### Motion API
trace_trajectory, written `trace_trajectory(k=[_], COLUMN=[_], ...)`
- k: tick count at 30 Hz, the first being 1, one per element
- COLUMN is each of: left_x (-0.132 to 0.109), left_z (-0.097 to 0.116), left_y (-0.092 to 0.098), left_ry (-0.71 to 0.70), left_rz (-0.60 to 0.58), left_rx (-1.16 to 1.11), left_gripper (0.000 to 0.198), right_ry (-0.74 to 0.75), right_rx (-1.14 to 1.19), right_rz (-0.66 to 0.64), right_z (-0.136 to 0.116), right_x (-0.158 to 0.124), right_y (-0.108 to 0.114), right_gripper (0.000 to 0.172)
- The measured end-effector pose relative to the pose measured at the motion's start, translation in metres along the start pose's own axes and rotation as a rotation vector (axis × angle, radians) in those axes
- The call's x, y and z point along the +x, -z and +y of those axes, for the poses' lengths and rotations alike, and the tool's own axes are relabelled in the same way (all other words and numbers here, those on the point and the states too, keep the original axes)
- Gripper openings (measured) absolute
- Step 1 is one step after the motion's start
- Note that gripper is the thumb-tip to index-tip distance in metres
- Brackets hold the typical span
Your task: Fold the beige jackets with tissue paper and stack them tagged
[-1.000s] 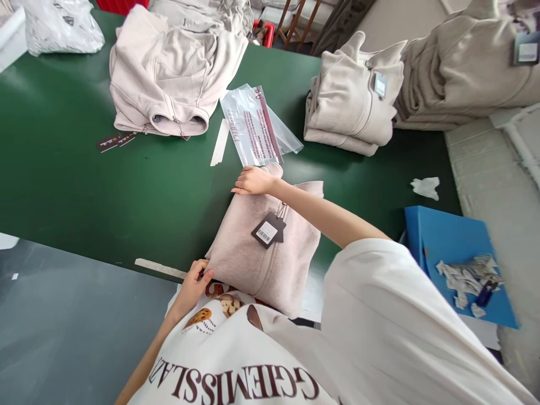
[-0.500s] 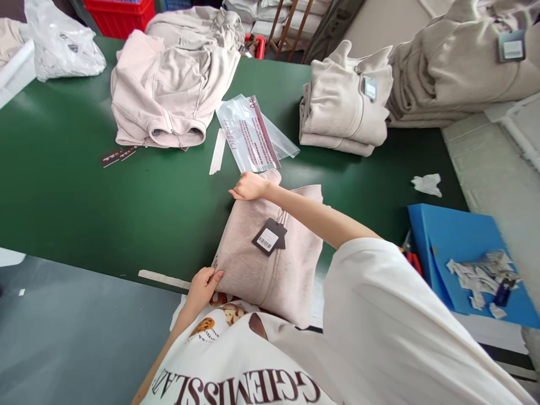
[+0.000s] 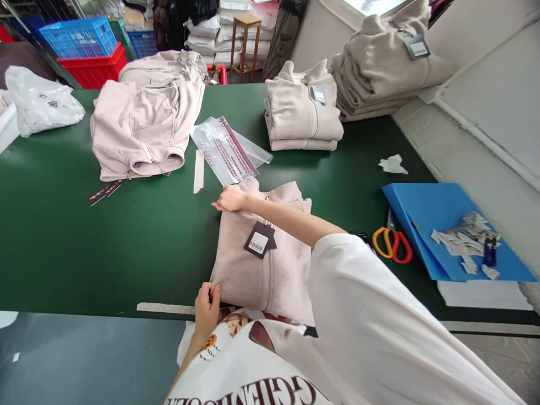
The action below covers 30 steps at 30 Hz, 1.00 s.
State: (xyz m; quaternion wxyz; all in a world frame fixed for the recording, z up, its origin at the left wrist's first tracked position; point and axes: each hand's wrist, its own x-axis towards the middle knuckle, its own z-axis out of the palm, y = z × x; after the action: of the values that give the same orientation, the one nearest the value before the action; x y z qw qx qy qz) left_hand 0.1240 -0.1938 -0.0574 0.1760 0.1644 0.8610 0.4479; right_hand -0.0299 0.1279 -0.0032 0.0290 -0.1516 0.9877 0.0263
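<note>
A folded pale pink sweatshirt (image 3: 244,275) lies in front of me at the table's near edge, collar away from me. A black hang tag (image 3: 260,240) with a white barcode label rests on its front. My left hand (image 3: 206,306) pinches the lower left corner, thumb on top. Reaching across from the right, my right hand (image 3: 231,199) is closed on the upper left corner by the collar; its fingertips are partly hidden. Just beyond it lies a clear plastic bag (image 3: 225,149) with dark red print.
Folded sweatshirts (image 3: 301,118) and a taller stack (image 3: 367,73) stand at the back right. Unfolded sweatshirts (image 3: 143,124) lie back left, beside a white plastic bag (image 3: 42,101). Scissors (image 3: 392,243) and a blue folder (image 3: 426,219) with paper scraps are on the right.
My view has tilted up and shifted right, showing more of the room and the scissors. Both hands keep their hold on the sweatshirt, which lies slightly straighter.
</note>
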Motion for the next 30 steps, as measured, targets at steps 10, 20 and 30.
trace_trajectory(k=[10, 20, 30], left_x=[0.016, 0.013, 0.098], left_z=[0.005, 0.000, 0.100], left_y=[-0.012, -0.005, 0.046], left_ry=[-0.171, 0.089, -0.173], left_rz=[0.100, -0.273, -0.310], left_rx=[0.235, -0.046, 0.668], left_gripper=[0.045, 0.059, 0.042], right_ry=[-0.042, -0.060, -0.414], right_rx=[0.056, 0.075, 0.342], right_rz=[0.045, 0.079, 0.512], right_z=[0.003, -0.008, -0.038], right_x=[-0.002, 0.003, -0.102], right_y=[-0.001, -0.002, 0.040], right_gripper=[0.055, 0.057, 0.031])
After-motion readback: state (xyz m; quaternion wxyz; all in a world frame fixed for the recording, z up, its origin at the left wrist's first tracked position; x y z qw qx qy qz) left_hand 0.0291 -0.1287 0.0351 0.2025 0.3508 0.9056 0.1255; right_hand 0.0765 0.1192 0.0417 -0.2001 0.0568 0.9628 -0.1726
